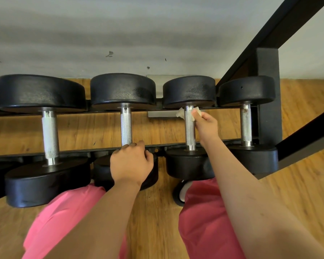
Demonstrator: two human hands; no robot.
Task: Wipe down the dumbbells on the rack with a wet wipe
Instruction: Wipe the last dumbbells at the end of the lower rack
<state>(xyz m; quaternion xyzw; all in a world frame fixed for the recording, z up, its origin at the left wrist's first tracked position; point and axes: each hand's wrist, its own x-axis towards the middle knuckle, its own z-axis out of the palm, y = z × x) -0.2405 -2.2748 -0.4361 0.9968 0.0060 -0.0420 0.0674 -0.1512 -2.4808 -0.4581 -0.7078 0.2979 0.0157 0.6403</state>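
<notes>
Four dumbbells lie side by side across the two rails of the black rack, handles running front to back, black heads overhanging each rail. A further black head is cut off at the left edge.

The right hand reaches over the third dumbbell. Its thumb and fingers are closed in a pinch on the wet wipe. The wipe is white and crumpled and sits wrapped against the knurled steel handle at its far end, just below the far head. Part of the wipe shows to the left of the handle, part under the fingertips on the right.

The left hand rests on the near head of the second dumbbell. Its fingers are curled over the head's upper edge next to the near end of the handle, with the thumb along the right side.

The first dumbbell and the fourth dumbbell are untouched. The fourth handle bears rust-coloured marks near its far end.

The rack's upright post stands just right of the fourth dumbbell. Beneath the rack is a wooden floor, and behind it a pale wall. A black wheel with a white centre stands on the floor below the third dumbbell. Pink trousers show at the bottom of the view.
</notes>
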